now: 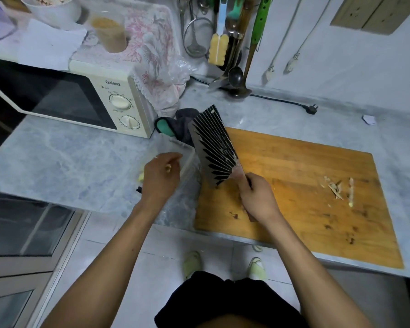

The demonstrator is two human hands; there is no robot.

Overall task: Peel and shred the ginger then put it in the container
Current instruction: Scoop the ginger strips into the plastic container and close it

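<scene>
Right hand (258, 195) grips the cleaver (214, 147), left hand (160, 177) hangs loose over the container (187, 159); looks like the transfer step, ginger (141, 177) scraped in next.

Wooden cutting board (305, 185) looks matt and stained, cleaver (213, 147) is shiny patterned metal, container (185, 159) cloudy plastic, counter (57, 157) glossy marble-ish.

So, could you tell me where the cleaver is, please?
In the head view, the right hand holds the cleaver between the clear container and cutting board.
</scene>
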